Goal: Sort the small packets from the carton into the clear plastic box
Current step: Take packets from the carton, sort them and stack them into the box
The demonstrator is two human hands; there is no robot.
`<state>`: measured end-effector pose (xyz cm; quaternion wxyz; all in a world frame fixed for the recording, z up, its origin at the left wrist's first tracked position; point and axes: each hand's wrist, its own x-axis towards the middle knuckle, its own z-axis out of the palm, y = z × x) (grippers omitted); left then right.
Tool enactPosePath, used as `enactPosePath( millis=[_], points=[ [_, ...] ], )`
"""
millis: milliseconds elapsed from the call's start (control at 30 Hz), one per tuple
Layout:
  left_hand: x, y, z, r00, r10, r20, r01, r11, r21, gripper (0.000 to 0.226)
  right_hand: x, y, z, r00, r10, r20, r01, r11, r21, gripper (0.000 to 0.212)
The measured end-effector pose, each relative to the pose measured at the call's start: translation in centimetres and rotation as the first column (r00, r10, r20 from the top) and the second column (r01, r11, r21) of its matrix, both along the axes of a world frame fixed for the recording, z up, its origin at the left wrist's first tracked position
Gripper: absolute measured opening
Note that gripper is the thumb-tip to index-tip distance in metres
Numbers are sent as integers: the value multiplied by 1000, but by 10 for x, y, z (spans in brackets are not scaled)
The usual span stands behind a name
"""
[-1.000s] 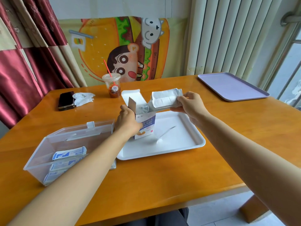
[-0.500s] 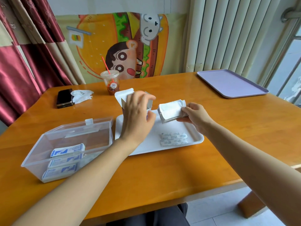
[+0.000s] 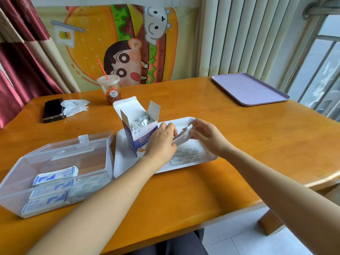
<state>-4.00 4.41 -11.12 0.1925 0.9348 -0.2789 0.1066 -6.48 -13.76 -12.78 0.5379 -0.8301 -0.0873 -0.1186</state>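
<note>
Hands: left hand [image 3: 161,139] and right hand [image 3: 207,138] both pinch one bundle of packets [image 3: 182,136] – left at its lower end, right at its upper end.
Bundle position: between the hands, above the white tray [image 3: 120,161], just right of the carton [image 3: 140,131].
Bundle axis: slanted, low left to high right.
Carton: upright on the tray, flaps open.
Clear plastic box [image 3: 55,157]: left of the tray, packets stacked within.
Surface: orange wooden table [image 3: 239,144] – cup [image 3: 110,89], phone [image 3: 53,109], lilac tray [image 3: 248,89] at the far side.
Room: red curtain [image 3: 22,52] at left.

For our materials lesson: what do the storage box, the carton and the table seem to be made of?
Storage box: clear glossy plastic, contents show through. Carton: thin printed cardboard, folded flaps. Table: probably varnished wood, orange with a sheen.
</note>
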Motion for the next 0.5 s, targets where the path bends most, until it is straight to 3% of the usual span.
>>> enactPosePath(
  millis=[100,200,300,400,500],
  points=[
    [-1,-1,-3,994,-3,108,-11,992,129,27,1,-6,0,1000,-20,-16,16,979,-204,33],
    [1,-1,-10,1000,2,30,-9,973,231,31,4,-8,-1,996,-67,-52,46,940,-339,50],
    [2,3,-8,988,26,-150,-6,991,132,41,5,-5,3,994,-86,-66,60,944,-324,48],
    [-1,7,-1,974,30,-223,0,991,135,53,6,-2,7,989,-3,-149,-46,944,-327,27],
    [2,14,-6,975,24,-221,8,990,144,63,11,1,4,977,54,-205,-154,845,-512,50]
  ],
)
